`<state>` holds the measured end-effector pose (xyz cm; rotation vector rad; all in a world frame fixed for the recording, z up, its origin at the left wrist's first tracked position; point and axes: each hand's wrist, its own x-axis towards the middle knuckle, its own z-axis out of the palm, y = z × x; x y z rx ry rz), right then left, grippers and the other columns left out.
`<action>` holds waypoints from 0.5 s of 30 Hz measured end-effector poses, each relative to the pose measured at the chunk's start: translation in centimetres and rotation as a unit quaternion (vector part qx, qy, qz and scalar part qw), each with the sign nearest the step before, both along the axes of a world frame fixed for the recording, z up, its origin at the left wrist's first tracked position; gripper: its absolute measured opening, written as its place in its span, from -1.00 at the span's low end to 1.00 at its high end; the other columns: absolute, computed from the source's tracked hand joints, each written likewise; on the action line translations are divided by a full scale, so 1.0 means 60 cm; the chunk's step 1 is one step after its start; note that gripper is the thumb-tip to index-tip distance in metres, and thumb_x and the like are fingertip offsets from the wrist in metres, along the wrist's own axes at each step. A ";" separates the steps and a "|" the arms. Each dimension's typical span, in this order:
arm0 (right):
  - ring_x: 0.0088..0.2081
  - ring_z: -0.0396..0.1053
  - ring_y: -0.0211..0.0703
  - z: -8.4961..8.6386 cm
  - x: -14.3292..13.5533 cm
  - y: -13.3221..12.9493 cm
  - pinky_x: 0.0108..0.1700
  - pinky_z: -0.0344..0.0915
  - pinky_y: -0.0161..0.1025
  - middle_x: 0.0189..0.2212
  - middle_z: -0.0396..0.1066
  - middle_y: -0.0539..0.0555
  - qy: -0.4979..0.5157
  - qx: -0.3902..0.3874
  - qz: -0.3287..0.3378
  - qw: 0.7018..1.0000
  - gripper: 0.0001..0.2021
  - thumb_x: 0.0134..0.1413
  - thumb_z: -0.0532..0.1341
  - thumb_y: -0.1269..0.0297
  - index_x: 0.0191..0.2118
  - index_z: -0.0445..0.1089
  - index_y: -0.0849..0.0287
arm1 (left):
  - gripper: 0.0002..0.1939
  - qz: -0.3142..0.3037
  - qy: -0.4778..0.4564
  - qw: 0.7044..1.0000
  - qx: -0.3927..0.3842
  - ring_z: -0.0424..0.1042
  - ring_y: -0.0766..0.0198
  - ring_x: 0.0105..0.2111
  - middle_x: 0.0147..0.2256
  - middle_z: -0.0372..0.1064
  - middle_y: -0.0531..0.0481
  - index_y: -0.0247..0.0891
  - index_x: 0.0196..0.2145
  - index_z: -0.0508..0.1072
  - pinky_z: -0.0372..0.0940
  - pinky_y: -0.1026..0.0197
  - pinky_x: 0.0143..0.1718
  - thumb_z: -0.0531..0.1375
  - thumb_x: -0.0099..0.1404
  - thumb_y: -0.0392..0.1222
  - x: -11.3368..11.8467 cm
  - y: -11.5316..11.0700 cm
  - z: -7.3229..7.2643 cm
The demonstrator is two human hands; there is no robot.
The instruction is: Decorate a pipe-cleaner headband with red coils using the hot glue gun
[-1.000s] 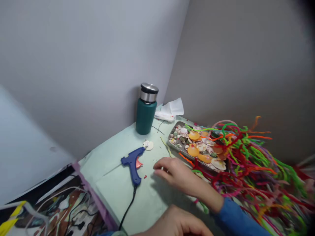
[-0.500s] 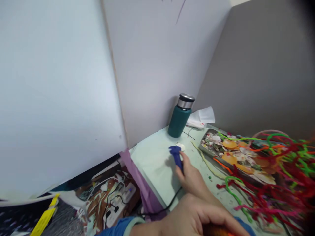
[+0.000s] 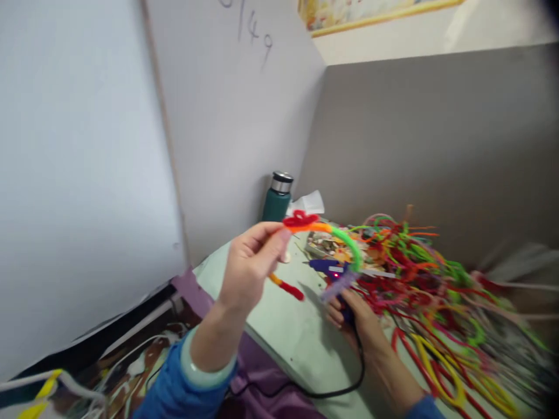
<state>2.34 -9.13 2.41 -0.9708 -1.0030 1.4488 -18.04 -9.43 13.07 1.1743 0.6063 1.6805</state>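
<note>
My left hand (image 3: 248,265) pinches a headband (image 3: 354,250) wrapped in coloured fuzzy pipe cleaners, orange, green, purple, yellow and red. It is raised above the table with its open ends down, and a red looped bow or flower (image 3: 300,219) sits on top near my fingertips. My right hand (image 3: 353,314) is wrapped round the handle of a dark blue glue gun (image 3: 322,266), whose nozzle points left behind the headband. A red light glows on the gun. The purple end of the headband passes in front of the gun and partly hides it.
A green bottle (image 3: 276,203) stands by the partition, beside white crumpled paper (image 3: 311,202). A tray of shells (image 3: 321,243) and a tangle of pipe cleaners (image 3: 419,262) cover the table's right side. The gun's black cord (image 3: 323,395) hangs over the front edge.
My left hand has risen from the bottom of the view, bringing the headband up into sight. The glue gun has turned so its nozzle points left. The view has swung right.
</note>
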 end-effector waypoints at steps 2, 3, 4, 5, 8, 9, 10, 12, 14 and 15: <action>-0.65 0.03 -0.39 -0.001 0.012 -0.018 -0.61 0.03 -0.38 -0.62 0.11 -0.09 0.037 -0.010 -0.021 0.999 -0.65 0.02 0.19 0.03 -0.55 0.15 0.16 | -0.81 0.011 0.000 1.000 0.012 -0.05 0.55 -0.70 -0.64 0.15 0.15 -0.31 -0.34 0.43 -0.12 0.40 -0.69 0.23 0.14 -0.14 0.007 0.018 -0.006; -0.66 0.02 -0.40 -0.001 0.019 -0.026 -0.62 0.02 -0.39 -0.62 0.11 -0.09 0.044 -0.013 -0.032 0.998 -0.64 0.02 0.19 0.03 -0.56 0.14 0.17 | -0.82 0.009 0.011 1.000 0.011 -0.04 0.55 -0.69 -0.64 0.14 0.14 -0.32 -0.35 0.43 -0.12 0.39 -0.68 0.23 0.14 -0.14 0.014 0.027 -0.012; -0.66 0.01 -0.40 -0.002 0.026 -0.033 -0.63 -0.01 -0.39 -0.63 0.10 -0.10 0.042 -0.016 -0.043 0.998 -0.63 0.02 0.19 0.01 -0.56 0.14 0.17 | -0.82 0.005 0.027 1.000 0.003 -0.03 0.54 -0.69 -0.63 0.15 0.14 -0.32 -0.36 0.43 -0.12 0.39 -0.68 0.22 0.14 -0.13 0.022 0.035 -0.020; -0.67 -0.01 -0.40 -0.004 0.035 -0.038 -0.65 -0.03 -0.40 -0.65 0.09 -0.10 0.033 -0.019 -0.053 0.998 -0.62 0.02 0.18 -0.02 -0.56 0.14 0.16 | -0.81 0.005 0.045 0.999 -0.010 -0.03 0.54 -0.69 -0.63 0.14 0.14 -0.32 -0.37 0.43 -0.13 0.38 -0.68 0.22 0.14 -0.12 0.032 0.044 -0.029; -0.69 -0.05 -0.37 -0.009 0.065 -0.048 -0.68 -0.12 -0.39 -0.73 0.04 -0.11 0.003 -0.021 -0.076 0.997 -0.58 0.04 0.11 -0.11 -0.56 0.14 0.15 | -0.78 0.013 0.105 0.993 -0.047 -0.02 0.53 -0.68 -0.62 0.14 0.13 -0.33 -0.40 0.44 -0.12 0.37 -0.67 0.24 0.10 -0.08 0.064 0.072 -0.063; -0.69 -0.06 -0.36 -0.011 0.075 -0.049 -0.68 -0.14 -0.39 -0.75 0.02 -0.11 -0.003 -0.020 -0.077 0.997 -0.56 0.05 0.08 -0.13 -0.57 0.15 0.15 | -0.76 0.013 0.115 0.992 -0.056 -0.03 0.53 -0.68 -0.62 0.13 0.13 -0.33 -0.40 0.45 -0.14 0.37 -0.67 0.24 0.09 -0.07 0.073 0.081 -0.074; -0.70 -0.07 -0.36 -0.012 0.084 -0.050 -0.68 -0.15 -0.39 -0.77 0.00 -0.11 -0.006 -0.019 -0.076 0.997 -0.55 0.06 0.07 -0.14 -0.57 0.15 0.15 | -0.74 0.004 0.127 0.990 -0.066 -0.04 0.53 -0.67 -0.62 0.13 0.13 -0.33 -0.37 0.45 -0.15 0.36 -0.67 0.24 0.09 -0.06 0.081 0.090 -0.084; -0.71 -0.06 -0.38 -0.010 0.098 -0.051 -0.67 -0.12 -0.39 -0.76 0.01 -0.11 0.002 -0.012 -0.072 0.997 -0.56 0.07 0.07 -0.13 -0.55 0.19 0.17 | -0.71 -0.019 0.143 0.986 -0.082 -0.06 0.52 -0.67 -0.62 0.12 0.12 -0.35 -0.34 0.45 -0.18 0.36 -0.67 0.23 0.09 -0.04 0.093 0.107 -0.100; -0.71 -0.05 -0.41 -0.004 0.106 -0.051 -0.66 -0.09 -0.39 -0.70 0.07 -0.11 0.016 0.005 -0.074 0.997 -0.61 0.07 0.09 -0.09 -0.43 0.27 0.19 | -0.67 -0.038 0.149 0.983 -0.097 -0.08 0.52 -0.67 -0.61 0.12 0.12 -0.36 -0.32 0.45 -0.20 0.36 -0.67 0.23 0.09 -0.01 0.101 0.120 -0.110; -0.71 -0.02 -0.42 0.002 0.108 -0.051 -0.65 -0.08 -0.40 -0.66 0.11 -0.11 0.020 0.017 -0.077 0.997 -0.64 0.07 0.11 -0.07 -0.33 0.29 0.19 | -0.66 -0.046 0.150 0.982 -0.103 -0.09 0.52 -0.67 -0.61 0.12 0.12 -0.36 -0.31 0.44 -0.20 0.36 -0.67 0.24 0.08 -0.01 0.104 0.125 -0.114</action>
